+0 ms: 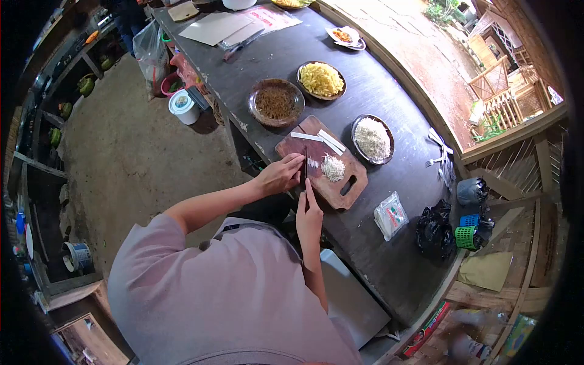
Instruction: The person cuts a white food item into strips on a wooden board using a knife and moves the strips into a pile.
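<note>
— What is held in the right hand (309,216)?

— A knife (303,170) is held there. The grip is closed on the handle, a finger is stretched along the back, and the dark blade is pointed away from the body, down onto the board (340,188).

— And the left hand (280,175)?

— It is set just beside the blade, at the board's near left edge, with the fingers curled down. Whether anything is pinched under that grip cannot be told, since the fingertips are hidden.

— Where is the board placed?

— It is laid on the dark desk (377,255), right in front of the person. A pile (333,167) of fine white shreds is heaped near its middle, close to the blade, and a few white strips (317,139) are left at its far end.

— What is set around it?

— Three bowls are lined up beyond it: white shreds (373,139) just beside the board, brown (275,102) and yellow (320,79) further off. A small clear bag (390,214) is laid on the desk to the right.
</note>
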The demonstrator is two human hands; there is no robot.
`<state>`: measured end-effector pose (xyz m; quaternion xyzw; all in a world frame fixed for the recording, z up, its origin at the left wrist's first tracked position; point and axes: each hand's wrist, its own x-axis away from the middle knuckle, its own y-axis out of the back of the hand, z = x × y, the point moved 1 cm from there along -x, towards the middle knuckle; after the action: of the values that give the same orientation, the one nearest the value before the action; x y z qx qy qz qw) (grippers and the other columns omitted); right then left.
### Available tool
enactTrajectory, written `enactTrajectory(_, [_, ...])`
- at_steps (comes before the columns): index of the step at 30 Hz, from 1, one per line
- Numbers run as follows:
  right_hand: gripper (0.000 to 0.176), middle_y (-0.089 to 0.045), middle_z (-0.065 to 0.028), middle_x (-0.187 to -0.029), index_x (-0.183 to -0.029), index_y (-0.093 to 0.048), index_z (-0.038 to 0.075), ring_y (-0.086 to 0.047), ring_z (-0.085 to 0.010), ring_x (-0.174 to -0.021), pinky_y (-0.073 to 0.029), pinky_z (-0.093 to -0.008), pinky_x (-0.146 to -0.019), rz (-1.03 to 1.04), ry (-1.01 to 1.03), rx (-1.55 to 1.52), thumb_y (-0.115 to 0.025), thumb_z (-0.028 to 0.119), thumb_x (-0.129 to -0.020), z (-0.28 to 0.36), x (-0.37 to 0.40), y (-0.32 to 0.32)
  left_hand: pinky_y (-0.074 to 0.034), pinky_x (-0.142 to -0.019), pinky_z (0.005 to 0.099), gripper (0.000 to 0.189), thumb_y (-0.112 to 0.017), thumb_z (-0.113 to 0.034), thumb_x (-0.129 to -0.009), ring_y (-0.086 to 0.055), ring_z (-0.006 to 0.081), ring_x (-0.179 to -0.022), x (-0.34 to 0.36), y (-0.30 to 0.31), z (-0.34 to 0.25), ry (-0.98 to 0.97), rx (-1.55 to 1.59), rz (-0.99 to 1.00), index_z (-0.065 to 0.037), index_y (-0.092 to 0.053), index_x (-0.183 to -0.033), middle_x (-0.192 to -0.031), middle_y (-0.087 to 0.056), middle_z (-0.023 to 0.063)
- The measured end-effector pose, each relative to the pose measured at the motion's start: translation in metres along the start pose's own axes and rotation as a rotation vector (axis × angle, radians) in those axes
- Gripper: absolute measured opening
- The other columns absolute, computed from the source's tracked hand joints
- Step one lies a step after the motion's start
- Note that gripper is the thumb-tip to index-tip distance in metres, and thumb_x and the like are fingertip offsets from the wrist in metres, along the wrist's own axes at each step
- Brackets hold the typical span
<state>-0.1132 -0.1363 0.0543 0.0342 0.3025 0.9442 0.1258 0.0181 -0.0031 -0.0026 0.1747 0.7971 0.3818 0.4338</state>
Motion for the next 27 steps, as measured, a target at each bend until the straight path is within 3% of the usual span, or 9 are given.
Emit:
enactTrajectory(5, [0.044,-0.067,-0.0347,-0.106,-0.151,-0.055,0.016,-0.067,-0.0508,-0.092,-0.053,-0.0503,-0.075,-0.079,0.121,-0.04,-0.053,0.026,-0.109,-0.009,0.029,0.003,-0.051,-0.109,0.0414,0.042,-0.065,-0.003,-0.086,-0.056,0.0379,-0.129,0.0,-0.006,0.004,0.0,0.019,-0.055,0.013,-0.06,-0.124,-0.133,-0.057,0.0225])
enactTrajectory(9, [0.044,-0.065,-0.0355,-0.106,-0.152,-0.054,0.014,-0.065,-0.0506,-0.084,-0.052,-0.0499,-0.073,0.027,-0.045,0.003,-0.052,0.026,-0.109,0.003,0.003,0.004,-0.051,-0.108,0.0417,0.04,-0.064,-0.004,-0.088,-0.057,0.0378,-0.128,0.0,-0.003,0.004,0.03,0.061,-0.029,0.013,-0.061,-0.124,-0.132,-0.058,0.0225])
enactTrajectory(10, [0.044,-0.064,-0.0356,-0.102,-0.152,-0.054,0.017,-0.064,-0.051,-0.083,-0.052,-0.0498,-0.073,-0.026,0.045,-0.033,-0.051,0.027,-0.11,-0.003,-0.005,-0.002,-0.052,-0.108,0.0418,0.04,-0.064,-0.004,-0.088,-0.057,0.0377,-0.127,-0.001,-0.005,0.005,0.046,0.064,-0.029,0.012,-0.061,-0.124,-0.132,-0.059,0.0225])
enactTrajectory(15, [0.044,-0.065,-0.0353,-0.104,-0.153,-0.053,0.016,-0.066,-0.0495,-0.085,-0.052,-0.0488,-0.075,0.026,-0.006,-0.018,-0.05,0.027,-0.11,-0.008,0.018,0.006,-0.052,-0.107,0.0419,0.04,-0.064,-0.004,-0.088,-0.058,0.0373,-0.126,-0.003,-0.002,0.008,0.01,0.034,-0.047,0.012,-0.062,-0.124,-0.13,-0.06,0.022])
enactTrajectory(17, [0.044,-0.065,-0.0348,-0.099,-0.153,-0.054,0.018,-0.07,-0.0451,-0.083,-0.052,-0.0497,-0.074,-0.127,0.229,-0.028,-0.05,0.026,-0.11,-0.027,0.03,0.003,-0.053,-0.107,0.0419,0.039,-0.064,-0.004,-0.088,-0.059,0.0374,-0.126,0.0,-0.001,0.004,0.016,0.047,-0.053,0.011,-0.062,-0.124,-0.13,-0.06,0.0218])
enactTrajectory(18, [0.043,-0.063,-0.0348,-0.093,-0.153,-0.054,0.021,-0.069,-0.0406,-0.073,-0.051,-0.05,-0.07,-0.143,0.246,-0.044,-0.05,0.027,-0.11,-0.031,0.028,0.002,-0.052,-0.107,0.042,0.039,-0.064,-0.004,-0.088,-0.059,0.0373,-0.126,-0.001,0.0,0.003,0.024,0.054,-0.051,0.011,-0.062,-0.124,-0.131,-0.06,0.0215])
enactTrajectory(19, [0.043,-0.063,-0.0348,-0.093,-0.153,-0.054,0.021,-0.069,-0.0406,-0.073,-0.051,-0.05,-0.07,-0.148,0.239,-0.046,-0.05,0.027,-0.11,-0.02,0.024,0.006,-0.052,-0.107,0.042,0.039,-0.064,-0.004,-0.088,-0.058,0.0372,-0.126,-0.002,-0.001,0.003,0.027,0.063,-0.048,0.011,-0.062,-0.124,-0.131,-0.06,0.0213])
enactTrajectory(21, [0.043,-0.062,-0.0351,-0.091,-0.152,-0.055,0.021,-0.065,-0.0395,-0.067,-0.05,-0.0495,-0.067,0.006,-0.005,-0.043,-0.05,0.027,-0.11,-0.003,0.011,0.012,-0.052,-0.107,0.0419,0.039,-0.064,-0.004,-0.088,-0.059,0.037,-0.126,-0.001,0.0,0.004,0.019,0.06,-0.039,0.011,-0.062,-0.124,-0.131,-0.06,0.021])
enactTrajectory(27, [0.043,-0.062,-0.0359,-0.093,-0.151,-0.056,0.02,-0.06,-0.0459,-0.07,-0.049,-0.0494,-0.068,-0.042,0.088,-0.079,-0.051,0.03,-0.11,-0.014,0.018,0.005,-0.053,-0.106,0.0421,0.04,-0.064,-0.004,-0.088,-0.058,0.0372,-0.127,-0.001,0.001,0.008,0.011,0.04,-0.012,0.011,-0.062,-0.125,-0.131,-0.061,0.0208])
